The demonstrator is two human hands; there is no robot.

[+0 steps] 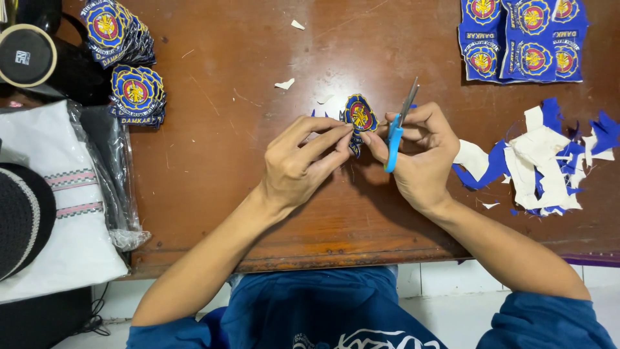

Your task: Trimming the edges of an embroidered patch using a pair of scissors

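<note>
A blue embroidered patch (360,115) with a red and yellow emblem is pinched between the fingertips of both hands over the brown wooden table (245,194). My left hand (298,161) grips its lower left edge. My right hand (416,152) touches the patch's right edge and also holds blue-handled scissors (397,129), blades pointing up and away, closed or nearly so.
Two piles of cut patches (132,94) lie at the top left and uncut patch sheets (523,39) at the top right. Blue and white fabric scraps (546,161) are heaped on the right. A white bag in plastic (64,194) and a black cap (22,220) sit at the left.
</note>
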